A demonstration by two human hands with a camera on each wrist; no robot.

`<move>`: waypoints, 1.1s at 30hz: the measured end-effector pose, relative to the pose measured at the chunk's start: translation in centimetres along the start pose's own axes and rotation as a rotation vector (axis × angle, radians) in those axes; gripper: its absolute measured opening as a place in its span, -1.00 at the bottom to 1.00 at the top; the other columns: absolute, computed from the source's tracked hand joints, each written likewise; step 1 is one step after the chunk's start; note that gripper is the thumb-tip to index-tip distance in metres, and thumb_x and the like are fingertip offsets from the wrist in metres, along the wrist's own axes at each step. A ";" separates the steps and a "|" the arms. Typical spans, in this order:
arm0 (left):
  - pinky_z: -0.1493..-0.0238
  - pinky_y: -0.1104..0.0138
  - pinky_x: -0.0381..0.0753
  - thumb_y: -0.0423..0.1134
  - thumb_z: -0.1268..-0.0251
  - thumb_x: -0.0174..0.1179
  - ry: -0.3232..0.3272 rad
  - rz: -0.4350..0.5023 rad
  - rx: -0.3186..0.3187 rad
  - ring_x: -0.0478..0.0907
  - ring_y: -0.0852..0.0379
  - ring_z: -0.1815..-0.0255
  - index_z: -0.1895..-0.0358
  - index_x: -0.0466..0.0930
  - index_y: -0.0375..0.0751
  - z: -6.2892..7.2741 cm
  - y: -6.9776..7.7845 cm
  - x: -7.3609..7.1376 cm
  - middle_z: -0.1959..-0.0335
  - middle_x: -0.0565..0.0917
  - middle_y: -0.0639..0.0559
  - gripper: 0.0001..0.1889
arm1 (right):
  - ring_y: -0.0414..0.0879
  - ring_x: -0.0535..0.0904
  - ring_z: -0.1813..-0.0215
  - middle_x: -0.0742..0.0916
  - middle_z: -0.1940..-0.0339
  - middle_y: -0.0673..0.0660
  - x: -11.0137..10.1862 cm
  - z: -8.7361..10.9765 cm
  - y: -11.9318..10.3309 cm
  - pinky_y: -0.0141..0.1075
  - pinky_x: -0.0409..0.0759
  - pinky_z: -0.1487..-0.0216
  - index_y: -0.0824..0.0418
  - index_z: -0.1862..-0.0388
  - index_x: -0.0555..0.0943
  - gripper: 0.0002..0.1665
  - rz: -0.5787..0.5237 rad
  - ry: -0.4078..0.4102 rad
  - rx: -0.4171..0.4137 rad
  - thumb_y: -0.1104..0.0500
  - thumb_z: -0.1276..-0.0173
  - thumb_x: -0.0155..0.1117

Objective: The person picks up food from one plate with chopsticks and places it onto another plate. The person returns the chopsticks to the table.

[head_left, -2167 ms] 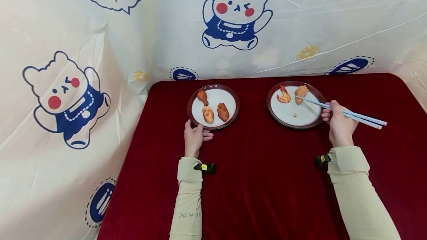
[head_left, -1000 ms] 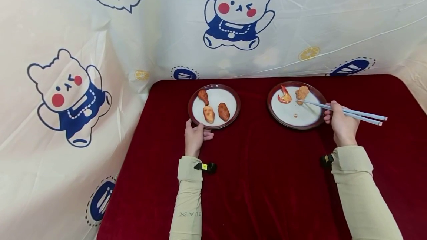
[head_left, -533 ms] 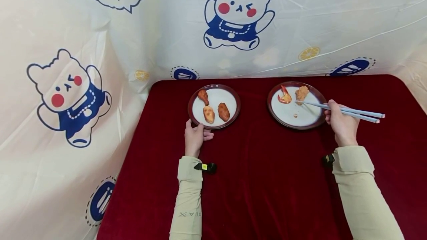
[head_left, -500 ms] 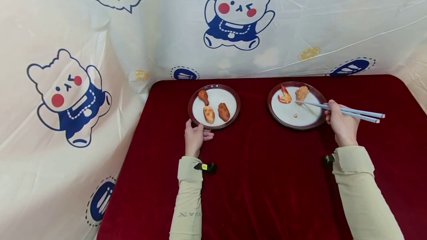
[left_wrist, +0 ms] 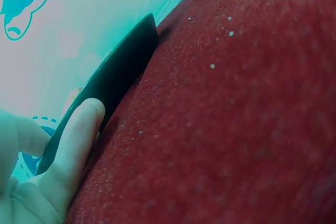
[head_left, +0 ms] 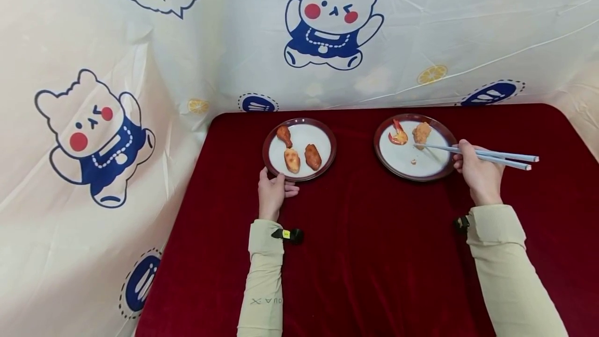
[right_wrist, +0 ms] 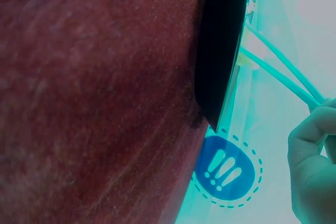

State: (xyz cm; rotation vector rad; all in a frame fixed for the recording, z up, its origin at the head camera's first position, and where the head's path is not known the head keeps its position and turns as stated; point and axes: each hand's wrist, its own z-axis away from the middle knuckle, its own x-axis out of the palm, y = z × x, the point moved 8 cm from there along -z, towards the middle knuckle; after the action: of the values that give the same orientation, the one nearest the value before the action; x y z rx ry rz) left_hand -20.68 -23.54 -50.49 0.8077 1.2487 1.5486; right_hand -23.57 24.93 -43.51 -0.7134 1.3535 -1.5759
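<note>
Gripping chopsticks (head_left: 472, 153), right hand (head_left: 477, 176) is aiming tips at fried piece (head_left: 422, 132) on right plate (head_left: 398, 170) | left hand (head_left: 273, 191) is pinching left plate (head_left: 271, 168) rim | next likely needs tips closing squarely around piece before lifting

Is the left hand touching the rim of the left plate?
Touching. In the left wrist view, a finger of the left hand lies flat along the left plate edge; the head view shows the thumb on the near rim.
</note>
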 end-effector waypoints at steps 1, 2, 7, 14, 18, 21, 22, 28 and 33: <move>0.36 0.21 0.80 -0.28 -0.45 -0.09 0.001 0.003 0.000 0.71 0.07 0.54 -0.56 -0.22 -0.10 0.0 0.0 0.0 0.25 0.69 -0.32 -0.28 | -0.37 0.52 0.66 0.65 0.69 -0.18 0.1 -0.1 0.0 -0.58 0.57 0.61 0.04 0.37 0.69 -0.75 -0.010 -0.002 -0.001 -0.08 -0.35 0.24; 0.36 0.21 0.80 -0.27 -0.45 -0.09 0.001 0.004 -0.002 0.71 0.07 0.54 -0.56 -0.22 -0.10 0.0 -0.1 0.0 0.25 0.69 -0.31 -0.28 | -0.37 0.52 0.66 0.64 0.69 -0.19 0.2 -0.1 0.1 -0.58 0.57 0.61 0.03 0.35 0.69 -0.75 -0.007 0.001 -0.002 -0.09 -0.34 0.24; 0.35 0.19 0.80 -0.27 -0.46 -0.09 -0.002 0.013 -0.008 0.72 0.05 0.52 -0.56 -0.22 -0.09 0.0 -0.3 0.0 0.25 0.69 -0.31 -0.28 | -0.37 0.53 0.67 0.64 0.68 -0.19 0.6 -0.3 0.1 -0.58 0.56 0.63 0.07 0.31 0.69 -0.73 -0.006 -0.004 -0.021 -0.08 -0.36 0.23; 0.36 0.20 0.80 -0.26 -0.45 -0.09 -0.001 0.002 -0.001 0.72 0.07 0.54 -0.56 -0.21 -0.10 0.0 -0.3 -0.1 0.25 0.69 -0.32 -0.29 | -0.38 0.53 0.65 0.63 0.67 -0.21 0.7 -0.4 -0.1 -0.59 0.55 0.62 0.09 0.26 0.69 -0.70 0.017 0.011 -0.024 -0.09 -0.37 0.21; 0.35 0.20 0.80 -0.27 -0.45 -0.09 -0.002 0.002 -0.003 0.72 0.07 0.54 -0.56 -0.22 -0.09 0.0 -0.2 0.0 0.24 0.69 -0.34 -0.28 | -0.37 0.53 0.66 0.64 0.67 -0.18 0.4 -0.3 -0.1 -0.59 0.55 0.62 0.03 0.32 0.71 -0.73 -0.028 0.028 -0.007 -0.11 -0.35 0.23; 0.31 0.19 0.80 -0.27 -0.47 -0.10 -0.015 -0.002 -0.016 0.73 0.02 0.49 -0.57 -0.24 -0.06 -0.1 -0.2 0.0 0.19 0.69 -0.37 -0.28 | -0.36 0.53 0.66 0.64 0.67 -0.18 0.3 -0.2 -0.4 -0.59 0.55 0.62 0.02 0.33 0.71 -0.73 -0.035 0.026 -0.009 -0.11 -0.35 0.23; 0.31 0.19 0.80 -0.27 -0.47 -0.10 -0.017 -0.003 -0.016 0.73 0.02 0.48 -0.57 -0.24 -0.05 -0.1 -0.1 -0.1 0.18 0.68 -0.38 -0.29 | -0.36 0.53 0.66 0.64 0.67 -0.18 0.2 -0.2 -0.5 -0.59 0.56 0.62 0.01 0.33 0.71 -0.73 -0.034 0.025 -0.009 -0.11 -0.35 0.23; 0.34 0.21 0.80 -0.28 -0.47 -0.10 -0.009 0.002 -0.008 0.72 0.06 0.52 -0.56 -0.20 -0.06 -0.2 -0.1 -0.1 0.20 0.68 -0.38 -0.31 | -0.35 0.53 0.66 0.65 0.67 -0.18 0.0 -0.3 -0.6 -0.58 0.56 0.62 -0.03 0.36 0.70 -0.75 -0.034 0.029 0.005 -0.12 -0.35 0.22; 0.36 0.20 0.80 -0.28 -0.45 -0.09 -0.005 0.007 -0.002 0.72 0.06 0.54 -0.56 -0.18 -0.09 -0.1 -0.1 -0.1 0.25 0.68 -0.34 -0.30 | -0.35 0.53 0.66 0.65 0.66 -0.18 -0.4 0.0 -0.7 -0.58 0.56 0.62 -0.03 0.36 0.70 -0.74 -0.049 0.037 0.012 -0.13 -0.34 0.23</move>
State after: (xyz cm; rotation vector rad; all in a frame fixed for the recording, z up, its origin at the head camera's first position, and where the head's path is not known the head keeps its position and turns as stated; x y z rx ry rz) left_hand -20.73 -23.66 -50.66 0.8151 1.2419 1.5529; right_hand -23.60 25.32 -42.78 -0.7184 1.3616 -1.6414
